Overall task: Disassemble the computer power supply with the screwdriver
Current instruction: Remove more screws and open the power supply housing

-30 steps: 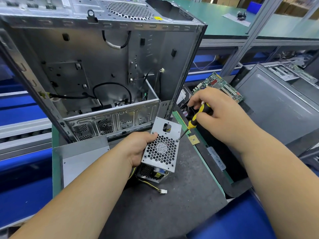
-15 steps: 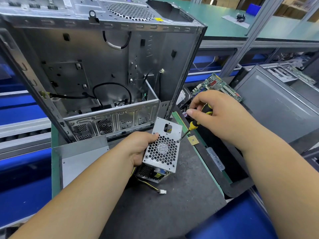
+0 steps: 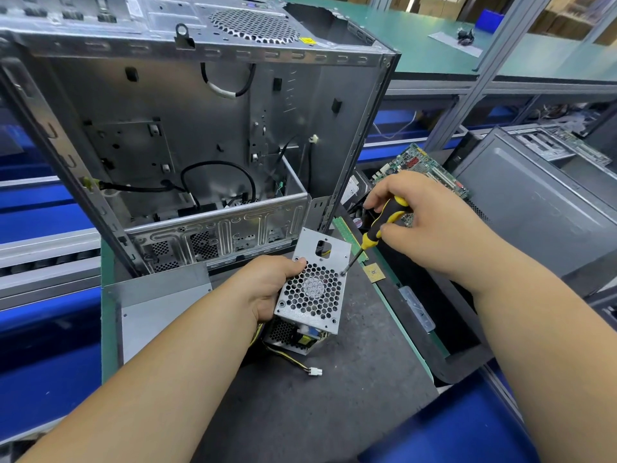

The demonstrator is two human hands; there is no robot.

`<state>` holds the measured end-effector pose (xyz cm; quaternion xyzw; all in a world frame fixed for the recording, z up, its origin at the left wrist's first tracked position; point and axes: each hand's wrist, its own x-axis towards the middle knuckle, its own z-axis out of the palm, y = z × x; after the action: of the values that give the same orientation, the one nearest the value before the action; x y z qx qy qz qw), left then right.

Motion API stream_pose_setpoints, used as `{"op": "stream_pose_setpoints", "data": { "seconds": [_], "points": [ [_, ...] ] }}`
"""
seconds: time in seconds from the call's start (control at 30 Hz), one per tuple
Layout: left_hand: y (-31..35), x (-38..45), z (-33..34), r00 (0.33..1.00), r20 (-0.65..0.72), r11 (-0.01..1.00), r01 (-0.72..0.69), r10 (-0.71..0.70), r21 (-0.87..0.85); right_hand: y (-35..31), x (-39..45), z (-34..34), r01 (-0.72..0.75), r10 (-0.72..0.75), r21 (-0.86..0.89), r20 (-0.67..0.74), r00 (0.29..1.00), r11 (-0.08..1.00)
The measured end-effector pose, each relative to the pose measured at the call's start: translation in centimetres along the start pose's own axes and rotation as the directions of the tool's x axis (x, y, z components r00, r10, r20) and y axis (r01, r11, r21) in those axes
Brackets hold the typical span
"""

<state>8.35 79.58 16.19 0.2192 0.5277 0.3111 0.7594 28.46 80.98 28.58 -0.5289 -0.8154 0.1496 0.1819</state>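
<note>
Open desktop tower case (image 3: 187, 135) is standing at 11 o'clock on the dark counter (image 3: 334, 396), side panel off, black cables looping inside. Second grey case (image 3: 534, 208) is lying at 3 o'clock, well apart from the work. Loose grey metal panel (image 3: 157, 305) is lying at 9 o'clock, just beside the tower's base. Green motherboard (image 3: 430, 168) is sitting at 1 o'clock behind the right hand, partly hidden. Power supply (image 3: 310, 292) is sitting dead centre on the counter, tilted, honeycomb fan grille facing up, open side showing components at its 6 o'clock end. Left hand (image 3: 267, 289) is gripping the power supply's 9 o'clock edge, thumb curling over the grille plate. Right hand (image 3: 424, 222) is holding the screwdriver (image 3: 374, 232), fingers pinching its black-and-yellow handle; shaft is slanting down toward 7 o'clock, tip touching a screw at the grille's 2 o'clock corner. Yellow-black wire with white connector (image 3: 315, 371) is trailing from the supply at 6 o'clock. Small gold chip (image 3: 374, 272) is lying just beside the supply at 3 o'clock.
</note>
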Motion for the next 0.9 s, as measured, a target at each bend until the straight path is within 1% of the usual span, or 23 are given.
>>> {"op": "stream_pose_setpoints", "data": {
  "seconds": [0.13, 0.23, 0.33, 0.4, 0.43, 0.57, 0.67, 0.77, 0.9],
  "points": [
    [0.0, 0.1, -0.1, 1.0, 0.009, 1.0, 0.003, -0.003, 0.001, -0.1, 0.3, 0.2, 0.05, -0.055, -0.107, -0.045, 0.997, 0.993],
    [-0.1, 0.1, -0.2, 1.0, 0.01, 1.0, 0.0, 0.0, 0.005, 0.0, 0.6, 0.1, 0.024, -0.042, -0.221, -0.074, 0.996, 0.975],
    [0.0, 0.1, -0.2, 1.0, 0.006, 1.0, -0.015, 0.015, 0.011, -0.1, 0.8, 0.1, -0.022, -0.02, -0.408, -0.098, 0.995, 0.913],
    [0.0, 0.1, -0.2, 1.0, 0.004, 1.0, -0.021, 0.021, 0.008, 0.0, 0.9, 0.1, -0.048, -0.008, -0.477, -0.116, 0.993, 0.877],
    [-0.1, 0.1, -0.2, 1.0, 0.003, 1.0, -0.023, 0.023, 0.003, 0.1, 0.9, 0.1, -0.053, -0.004, -0.466, -0.12, 0.993, 0.883],
    [-0.1, 0.2, -0.4, 0.999, -0.002, 0.999, -0.033, 0.033, -0.025, 0.1, 1.1, -0.3, -0.015, 0.002, -0.246, -0.054, 0.999, 0.969],
    [0.0, 0.2, -0.4, 1.0, 0.008, 0.999, -0.027, 0.027, -0.038, -0.2, 1.1, -0.1, 0.033, -0.039, -0.172, -0.029, 0.999, 0.984],
    [0.0, 0.1, -0.4, 1.0, 0.013, 0.999, -0.02, 0.02, -0.041, -0.5, 1.1, 0.1, 0.036, -0.038, -0.077, -0.02, 0.999, 0.996],
    [0.0, 0.0, -0.4, 1.0, 0.017, 0.998, -0.023, 0.024, -0.056, -0.6, 0.9, -0.4, 0.063, -0.06, -0.069, 0.043, 0.997, 0.996]
  ]
}}
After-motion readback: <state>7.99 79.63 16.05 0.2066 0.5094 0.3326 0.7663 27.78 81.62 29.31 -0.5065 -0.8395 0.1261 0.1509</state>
